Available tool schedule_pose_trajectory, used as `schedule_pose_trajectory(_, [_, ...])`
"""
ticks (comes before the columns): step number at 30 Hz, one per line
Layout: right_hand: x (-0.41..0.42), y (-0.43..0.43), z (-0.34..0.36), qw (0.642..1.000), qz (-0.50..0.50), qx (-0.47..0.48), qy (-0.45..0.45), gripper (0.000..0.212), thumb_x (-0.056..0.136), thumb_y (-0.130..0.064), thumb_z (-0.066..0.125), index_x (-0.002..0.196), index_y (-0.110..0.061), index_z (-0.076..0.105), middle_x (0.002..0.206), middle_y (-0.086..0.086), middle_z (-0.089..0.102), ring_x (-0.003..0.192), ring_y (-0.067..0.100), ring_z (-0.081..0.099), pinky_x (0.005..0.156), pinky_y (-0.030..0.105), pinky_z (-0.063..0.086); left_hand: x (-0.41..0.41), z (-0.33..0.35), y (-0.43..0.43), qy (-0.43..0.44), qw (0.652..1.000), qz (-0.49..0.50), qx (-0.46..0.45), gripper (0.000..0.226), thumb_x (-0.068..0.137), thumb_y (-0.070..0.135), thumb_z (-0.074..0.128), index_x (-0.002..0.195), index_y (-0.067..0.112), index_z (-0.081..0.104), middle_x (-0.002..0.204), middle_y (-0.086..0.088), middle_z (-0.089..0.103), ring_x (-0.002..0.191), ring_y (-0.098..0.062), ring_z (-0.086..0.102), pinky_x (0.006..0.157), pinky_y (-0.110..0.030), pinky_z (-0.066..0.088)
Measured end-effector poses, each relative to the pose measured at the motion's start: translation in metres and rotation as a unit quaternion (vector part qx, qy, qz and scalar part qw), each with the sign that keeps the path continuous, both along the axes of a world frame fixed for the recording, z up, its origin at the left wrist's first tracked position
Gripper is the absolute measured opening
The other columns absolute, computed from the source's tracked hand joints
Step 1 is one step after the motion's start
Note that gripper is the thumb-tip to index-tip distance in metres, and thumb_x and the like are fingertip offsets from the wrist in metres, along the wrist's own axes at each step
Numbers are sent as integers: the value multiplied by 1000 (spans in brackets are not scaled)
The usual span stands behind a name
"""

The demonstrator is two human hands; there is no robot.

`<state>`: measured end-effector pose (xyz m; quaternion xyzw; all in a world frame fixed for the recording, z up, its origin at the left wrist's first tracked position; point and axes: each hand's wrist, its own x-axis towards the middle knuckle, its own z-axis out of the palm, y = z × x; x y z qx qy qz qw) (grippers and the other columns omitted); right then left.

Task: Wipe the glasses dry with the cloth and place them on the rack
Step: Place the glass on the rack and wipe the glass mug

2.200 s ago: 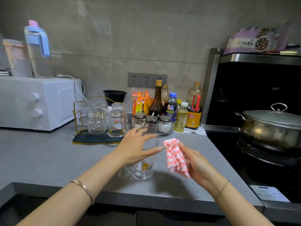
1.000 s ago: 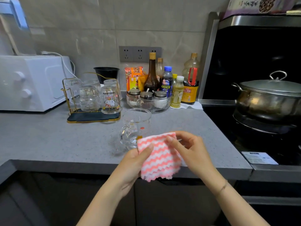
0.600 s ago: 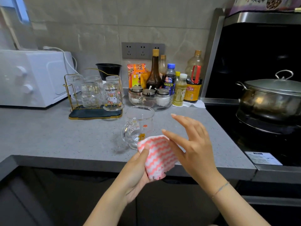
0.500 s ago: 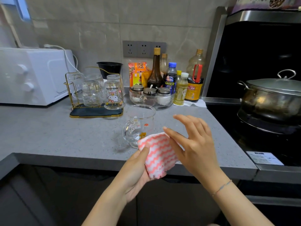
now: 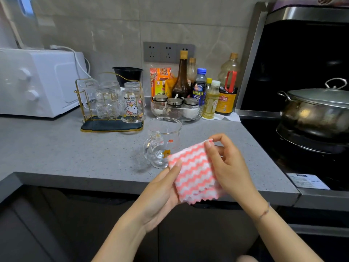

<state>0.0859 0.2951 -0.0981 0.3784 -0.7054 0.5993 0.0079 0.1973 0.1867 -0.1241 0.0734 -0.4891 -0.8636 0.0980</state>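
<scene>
Head view: the pink-and-white zigzag cloth is pinched ready by left hand and right hand, so the clear glass mug should be lifted next.

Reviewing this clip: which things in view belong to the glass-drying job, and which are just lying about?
Job: cloth, held by left hand and right hand; glass mug; rack; upturned glasses.
Lying about: white oven; sauce bottles; jar bowl; steel pot.

Single head view, looking forward-down over countertop, close.
</scene>
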Motion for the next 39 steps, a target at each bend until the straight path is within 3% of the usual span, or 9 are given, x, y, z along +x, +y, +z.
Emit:
schedule_pose_trajectory(5, [-7, -1, -15, 986, -95, 57, 125, 10, 99, -33, 45, 90, -28, 47, 80, -10, 63, 76, 6, 61, 63, 37, 51, -1, 4, 0, 7, 1000, 0, -6, 43, 90, 32, 46, 129, 14, 54, 122, -6, 69, 114, -21, 65, 99, -43, 50])
schedule_pose_trajectory(10, [-7, -2, -15, 993, -88, 20, 70, 11, 93, -39, 52, 90, -28, 48, 79, 2, 60, 71, 13, 58, 64, 37, 49, -1, 5, -6, -10, 999, 23, -47, 45, 88, 37, 48, 125, 13, 56, 114, -5, 73, 102, -19, 70, 70, -32, 59])
schedule_pose_trajectory(13, [-7, -4, -10, 985, 21, 52, -161, 41, 79, -57, 56, 104, -25, 58, 101, 4, 69, 89, 14, 67, 80, 28, 54, -3, 9, -10, -12, 999, 36, -38, 35, 94, 32, 45, 120, 12, 58, 111, -6, 74, 102, -18, 70, 81, -33, 60])
schedule_pose_trajectory(16, [-2, -4, -7, 886, 185, 22, -425, 35, 87, -43, 51, 95, -15, 70, 97, 5, 75, 87, 16, 73, 76, 27, 59, -7, 13, -15, -22, 996, 45, -69, 33, 98, 29, 45, 120, 9, 59, 110, -8, 74, 102, -19, 71, 84, -32, 59])
schedule_pose_trajectory(18, [-2, -9, -12, 851, 226, 4, -473, 35, 89, -36, 49, 103, -10, 67, 104, 8, 74, 93, 17, 72, 79, 27, 58, -9, 18, -19, -28, 989, 57, -132, 32, 98, 31, 45, 119, 13, 61, 108, -6, 74, 101, -19, 71, 86, -32, 58])
schedule_pose_trajectory(23, [-21, -22, -17, 851, 193, -104, -477, 40, 85, -32, 52, 113, -5, 61, 110, 12, 71, 96, 21, 71, 84, 34, 56, -7, 34, -48, 20, 909, 233, -346, 37, 91, 50, 47, 120, 31, 57, 113, 8, 65, 84, -7, 70, 69, -25, 59])
schedule_pose_trajectory(29, [-44, -41, -24, 889, 88, -157, -420, 41, 100, -33, 40, 127, -5, 55, 117, 12, 68, 105, 22, 67, 93, 36, 51, -10, 6, -76, -68, 798, 291, -523, 92, 71, 55, 72, 146, 36, 24, 135, 13, 37, 120, -9, 42, 102, -28, 39])
schedule_pose_trajectory(34, [-41, -63, -27, 914, 88, -123, -376, 38, 101, -33, 37, 124, -10, 56, 115, 8, 68, 102, 18, 66, 93, 33, 49, -33, -18, -92, -90, 846, 257, -457, 101, 66, 39, 86, 148, 27, 27, 148, 10, 39, 132, -8, 39, 105, -26, 34])
schedule_pose_trajectory(39, [-35, -74, -32, 933, 91, -83, -340, 29, 101, -35, 37, 109, -20, 61, 99, -2, 72, 91, 9, 70, 70, 18, 55, -48, -34, -98, -104, 871, 242, -415, 103, 48, 53, 88, 138, 31, 42, 127, 12, 60, 117, -10, 58, 97, -28, 46])
